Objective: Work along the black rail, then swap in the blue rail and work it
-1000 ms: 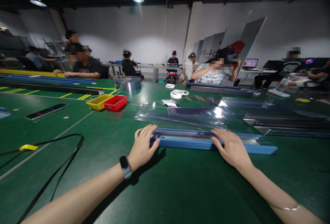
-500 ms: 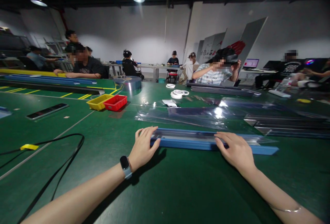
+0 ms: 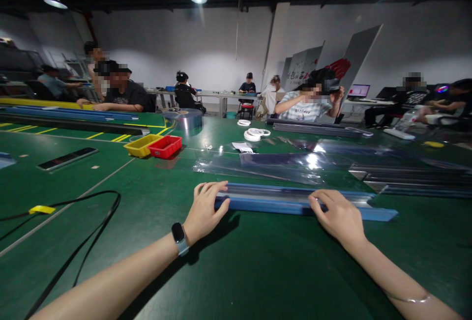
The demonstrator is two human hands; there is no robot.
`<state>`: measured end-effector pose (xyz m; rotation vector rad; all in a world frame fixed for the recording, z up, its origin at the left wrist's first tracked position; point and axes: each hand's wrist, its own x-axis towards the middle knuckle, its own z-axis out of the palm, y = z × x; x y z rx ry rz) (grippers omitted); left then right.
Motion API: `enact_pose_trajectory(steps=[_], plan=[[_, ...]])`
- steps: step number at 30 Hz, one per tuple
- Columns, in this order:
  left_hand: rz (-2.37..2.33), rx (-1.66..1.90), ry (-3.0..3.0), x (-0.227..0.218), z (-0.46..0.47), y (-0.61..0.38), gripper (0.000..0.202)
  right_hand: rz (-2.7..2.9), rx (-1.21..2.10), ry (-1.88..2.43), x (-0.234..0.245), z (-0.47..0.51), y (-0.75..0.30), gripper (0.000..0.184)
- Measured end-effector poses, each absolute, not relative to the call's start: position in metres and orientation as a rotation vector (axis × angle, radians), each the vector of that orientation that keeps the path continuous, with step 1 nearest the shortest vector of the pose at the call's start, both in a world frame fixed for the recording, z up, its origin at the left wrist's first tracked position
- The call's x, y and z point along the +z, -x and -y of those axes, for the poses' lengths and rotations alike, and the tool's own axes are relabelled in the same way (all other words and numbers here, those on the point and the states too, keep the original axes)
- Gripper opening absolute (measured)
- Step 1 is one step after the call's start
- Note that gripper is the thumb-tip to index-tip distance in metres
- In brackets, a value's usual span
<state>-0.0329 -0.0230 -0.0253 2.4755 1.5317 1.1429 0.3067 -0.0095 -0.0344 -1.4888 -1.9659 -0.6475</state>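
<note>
A blue channel-shaped rail [image 3: 273, 205] lies lengthwise on the green table in front of me, its grey inner trough facing up. My left hand [image 3: 207, 209] is closed around its left end, fingers over the far edge and thumb at the near side. Toward the right part of the rail, my right hand [image 3: 339, 214] curls over it, with thumb and fingertips at the trough; some fingers are hidden. Beyond the rail lie clear plastic strips [image 3: 258, 168], flat and shiny.
Dark rails [image 3: 416, 180] lie at right. White rings [image 3: 254, 134], a yellow bin [image 3: 142, 146] and a red bin [image 3: 165, 147] stand farther back. A phone [image 3: 68, 159] and black cable [image 3: 106, 217] are at left. Several people sit around the room.
A clear strip end that stuck out past the rail's right part no longer shows there. My right hand has shifted very slightly right; my left hand stays nearly still.
</note>
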Motion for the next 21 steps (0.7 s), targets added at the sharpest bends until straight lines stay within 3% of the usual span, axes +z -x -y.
enact_pose_trajectory(steps=[21], plan=[[-1.499,1.092,-2.463,-0.0285,0.0232,0.0327,0.040,1.989,-0.694,1.556,-0.0352,0.0091,-0.3089,0.030]])
